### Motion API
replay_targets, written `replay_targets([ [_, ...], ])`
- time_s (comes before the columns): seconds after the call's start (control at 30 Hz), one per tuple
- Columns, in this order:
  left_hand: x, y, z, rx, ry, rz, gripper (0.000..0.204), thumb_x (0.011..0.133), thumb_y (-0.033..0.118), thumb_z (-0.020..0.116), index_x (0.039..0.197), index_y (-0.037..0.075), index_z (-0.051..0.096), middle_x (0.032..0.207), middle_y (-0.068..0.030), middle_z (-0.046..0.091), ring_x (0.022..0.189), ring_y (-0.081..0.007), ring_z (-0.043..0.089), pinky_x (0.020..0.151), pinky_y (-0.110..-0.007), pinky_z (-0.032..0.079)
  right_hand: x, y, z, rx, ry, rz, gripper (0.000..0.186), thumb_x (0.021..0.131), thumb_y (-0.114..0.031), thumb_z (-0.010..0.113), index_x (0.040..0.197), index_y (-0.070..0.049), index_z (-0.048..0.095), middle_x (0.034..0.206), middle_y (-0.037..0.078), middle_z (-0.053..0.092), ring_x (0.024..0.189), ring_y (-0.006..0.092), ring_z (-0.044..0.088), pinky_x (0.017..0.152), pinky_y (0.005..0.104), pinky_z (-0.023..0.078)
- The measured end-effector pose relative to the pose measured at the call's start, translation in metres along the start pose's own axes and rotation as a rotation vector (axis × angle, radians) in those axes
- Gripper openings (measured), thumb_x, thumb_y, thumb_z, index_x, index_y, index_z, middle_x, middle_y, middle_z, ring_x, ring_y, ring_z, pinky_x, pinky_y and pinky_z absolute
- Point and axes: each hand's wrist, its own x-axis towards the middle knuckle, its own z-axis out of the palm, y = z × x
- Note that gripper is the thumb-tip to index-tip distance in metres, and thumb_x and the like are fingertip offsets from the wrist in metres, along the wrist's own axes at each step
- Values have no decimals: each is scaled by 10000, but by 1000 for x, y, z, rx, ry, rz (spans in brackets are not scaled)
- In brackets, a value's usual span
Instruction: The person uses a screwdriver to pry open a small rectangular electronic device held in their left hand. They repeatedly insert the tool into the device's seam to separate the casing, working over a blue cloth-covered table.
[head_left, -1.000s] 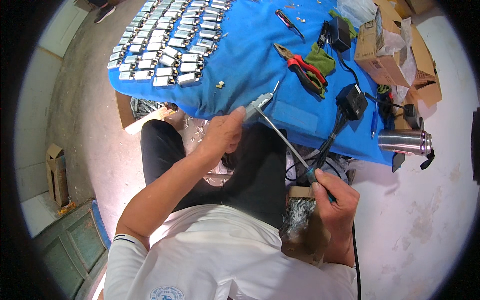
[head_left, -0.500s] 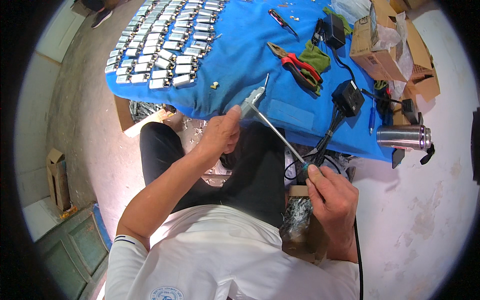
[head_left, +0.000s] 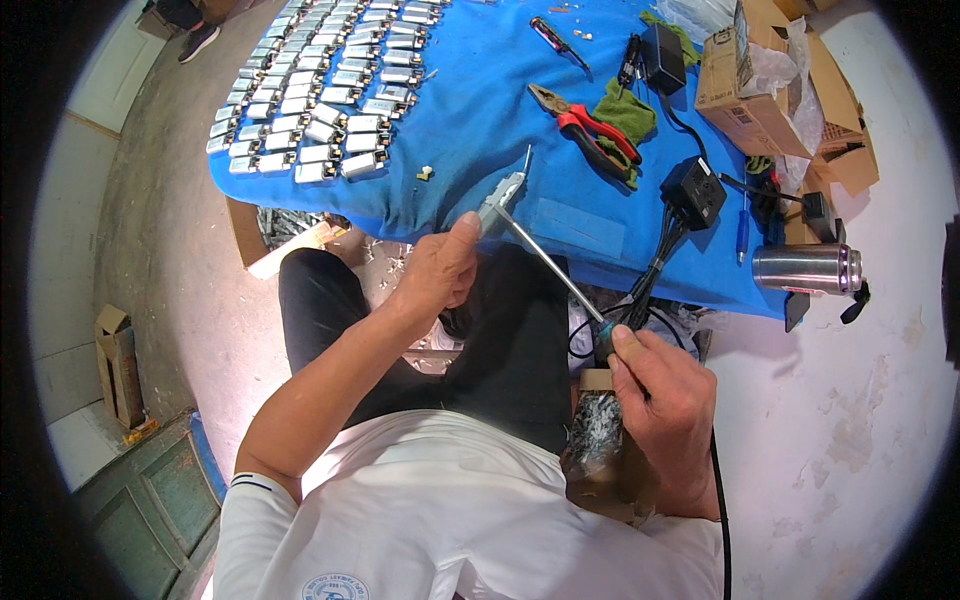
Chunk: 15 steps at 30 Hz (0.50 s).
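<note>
My left hand (head_left: 447, 264) is closed around a small grey metal part (head_left: 497, 203), thumb on top, just off the table's near edge. A thin rod sticks out of the far end of this part. In my right hand (head_left: 668, 402) is a screwdriver (head_left: 556, 268) with a long steel shaft and a teal-and-dark handle, mostly hidden by my fingers. The shaft slants up to the left, and its tip meets the side of the grey part. Several similar silver metal parts (head_left: 318, 152) lie in rows at the table's far left.
A blue cloth (head_left: 470, 90) covers the table. On it lie red-handled pliers (head_left: 585, 135), a green rag (head_left: 625, 112), black adapters (head_left: 692, 193) with cables, a blue pen (head_left: 743, 237) and a steel flask (head_left: 806, 269). A cardboard box (head_left: 735, 95) stands far right; another box (head_left: 597, 381) sits below.
The view has shifted slightly. Both hands hold the same things in nearly the same pose, with the screwdriver tip still at the grey part.
</note>
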Motion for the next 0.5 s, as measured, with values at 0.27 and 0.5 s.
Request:
replay_targets([
  [0.27,-1,1,3,-31,21,-17,588,877,642,526,594,164,334,552,48,305,450,-71,263,420,-238,188,0,4,8,351,40,248,212,791,-1,680,999,35,669,873,183,677,760,291,675,674,327,527],
  [0.5,1,-1,3,-40,21,-4,587,878,642,523,594,170,322,549,51,292,451,-66,250,418,-237,180,-5,11,10,522,-35,473,203,821,-27,672,1011,45,668,907,188,692,796,255,689,739,305,522],
])
